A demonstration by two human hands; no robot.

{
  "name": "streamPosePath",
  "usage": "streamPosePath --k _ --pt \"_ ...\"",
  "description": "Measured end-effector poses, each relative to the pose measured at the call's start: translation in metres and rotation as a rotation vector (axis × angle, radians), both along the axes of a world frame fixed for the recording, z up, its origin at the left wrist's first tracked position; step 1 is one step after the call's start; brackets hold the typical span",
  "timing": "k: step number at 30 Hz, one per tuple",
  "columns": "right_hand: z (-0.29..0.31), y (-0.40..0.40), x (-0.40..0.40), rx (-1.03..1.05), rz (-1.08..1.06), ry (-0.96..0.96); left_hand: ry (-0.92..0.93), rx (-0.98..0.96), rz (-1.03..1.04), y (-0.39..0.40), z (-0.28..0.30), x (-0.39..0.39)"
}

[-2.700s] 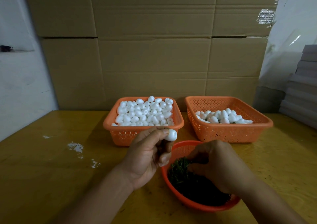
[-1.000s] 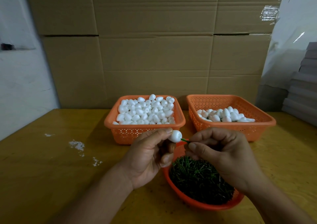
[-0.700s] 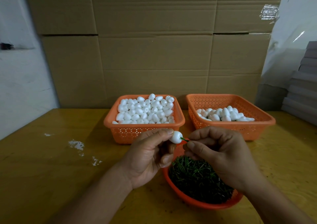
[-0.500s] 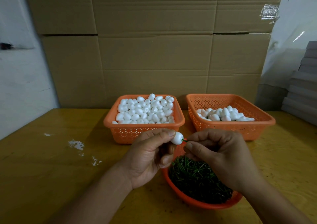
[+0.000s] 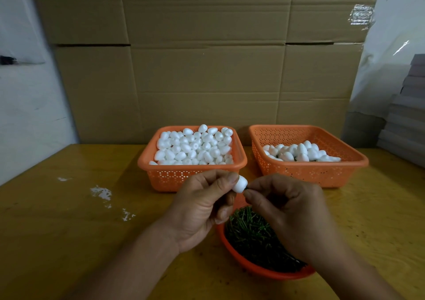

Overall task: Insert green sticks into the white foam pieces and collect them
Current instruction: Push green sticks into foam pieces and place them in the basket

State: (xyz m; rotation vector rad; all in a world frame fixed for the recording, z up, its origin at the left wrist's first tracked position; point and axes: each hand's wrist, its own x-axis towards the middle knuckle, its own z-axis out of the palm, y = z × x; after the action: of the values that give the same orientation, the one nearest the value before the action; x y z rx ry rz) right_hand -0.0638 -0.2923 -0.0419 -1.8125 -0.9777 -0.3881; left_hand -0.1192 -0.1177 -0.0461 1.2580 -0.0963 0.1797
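White foam piece (image 5: 239, 184) sits between the two hands, above the round orange bowl (image 5: 259, 271) that holds the loose green sticks (image 5: 253, 233). The left hand (image 5: 200, 210) pinches the foam piece between thumb and forefinger. The right hand (image 5: 287, 207) has its fingers (image 5: 249, 194) curled and pressed together on one green stick (image 5: 246, 188), of which only a very short dark part shows at the foam. I judge that the step in hand is the insertion itself, and that the stick is almost fully inside.

Next, the finished piece should probably go to the right basket (image 5: 308, 168), which holds fewer foam pieces with some green visible among them. The left basket (image 5: 190, 173) is full of plain foam pieces and is the place to take a new one. Foam is soft, so the push should be straight and gentle, or the stick may come out at the side. Both baskets stand on the yellow surface (image 5: 69, 230).
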Motion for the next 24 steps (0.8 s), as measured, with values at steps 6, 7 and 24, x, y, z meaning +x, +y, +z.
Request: streamPosePath --k 6,7,24 --pt "0.0 0.001 -0.001 0.015 -0.031 0.018 -0.033 0.014 -0.004 -0.001 0.0 0.0" --pt "-0.001 0.001 -0.001 0.02 -0.03 0.03 -0.04 0.011 -0.004 -0.002 -0.001 0.0" --pt "-0.01 0.007 -0.003 0.062 -0.009 0.103 -0.139 0.122 0.038 -0.003 -0.002 -0.001"
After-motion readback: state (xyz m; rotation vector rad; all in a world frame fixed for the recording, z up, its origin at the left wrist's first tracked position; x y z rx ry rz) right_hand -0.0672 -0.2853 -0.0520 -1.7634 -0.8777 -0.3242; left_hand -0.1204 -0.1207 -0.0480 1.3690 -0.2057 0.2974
